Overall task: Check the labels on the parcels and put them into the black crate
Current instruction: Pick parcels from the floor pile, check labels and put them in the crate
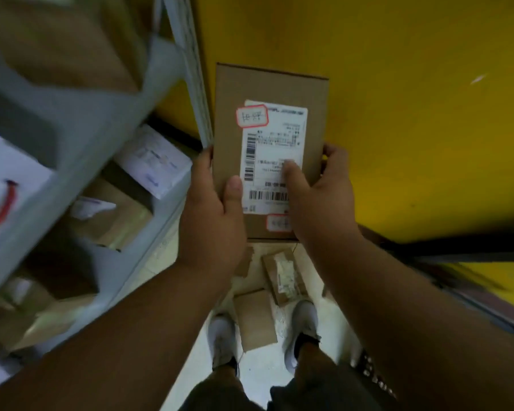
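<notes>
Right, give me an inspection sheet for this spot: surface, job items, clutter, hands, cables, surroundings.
Surface: pale floor underfoot, partly covered by boxes.
Job's things: brown parcel held up, white shipping label facing the camera, with a red-bordered sticker at its top corner; print too blurred to read. Black crate: nothing seen.
Clutter: two cardboard boxes on the floor between the shoes.
Hands: left hand and right hand grip the parcel's lower sides, thumbs on its front.
Cables: nothing seen.
Surroundings: grey shelving with more parcels on the left, blurred; yellow wall ahead.
</notes>
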Motion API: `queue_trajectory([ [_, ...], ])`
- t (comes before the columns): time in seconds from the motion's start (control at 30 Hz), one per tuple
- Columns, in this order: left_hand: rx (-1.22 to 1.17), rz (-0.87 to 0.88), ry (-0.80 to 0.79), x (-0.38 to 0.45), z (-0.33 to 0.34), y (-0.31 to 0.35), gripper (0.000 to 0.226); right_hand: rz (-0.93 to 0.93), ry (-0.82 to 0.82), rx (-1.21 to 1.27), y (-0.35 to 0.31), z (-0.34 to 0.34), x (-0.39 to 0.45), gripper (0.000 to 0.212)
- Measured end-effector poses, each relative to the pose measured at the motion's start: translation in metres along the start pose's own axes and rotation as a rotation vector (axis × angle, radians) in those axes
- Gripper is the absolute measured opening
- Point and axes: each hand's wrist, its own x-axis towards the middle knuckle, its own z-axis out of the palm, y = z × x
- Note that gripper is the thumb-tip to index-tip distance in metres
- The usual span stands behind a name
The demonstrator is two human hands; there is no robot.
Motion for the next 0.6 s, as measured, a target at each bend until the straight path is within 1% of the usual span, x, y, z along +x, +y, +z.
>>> queue_trajectory([
  [0.07,-0.047,0.068,0.003,-0.02,-0.031,0.041,0.046,-0.062,0.02,0.019,-0.048,-0.015,-0.034,0.04],
  [0.17,-0.142,0.1,-0.012,-0.049,-0.07,0.083,0.044,-0.144,0.012,0.047,-0.092,-0.036,-0.078,0.04],
  [0.23,-0.187,0.083,-0.01,-0.067,-0.094,0.097,0.038,-0.207,-0.03,0.066,-0.109,-0.047,-0.102,0.041],
  [0.3,-0.222,0.033,0.035,-0.084,-0.119,0.109,0.026,-0.308,-0.075,0.05,-0.124,-0.053,-0.123,0.045],
  [0.37,-0.324,-0.021,0.134,-0.1,-0.139,0.124,0.015,-0.399,-0.14,0.029,-0.135,-0.054,-0.142,0.05],
  [0.43,-0.366,-0.035,0.254,-0.119,-0.154,0.139,0.02,-0.493,-0.237,0.01,-0.143,-0.048,-0.162,0.053],
  [0.6,-0.258,-0.037,0.581,-0.188,-0.178,0.154,0.019,-0.696,-0.426,0.012,-0.151,-0.045,-0.211,0.048],
])
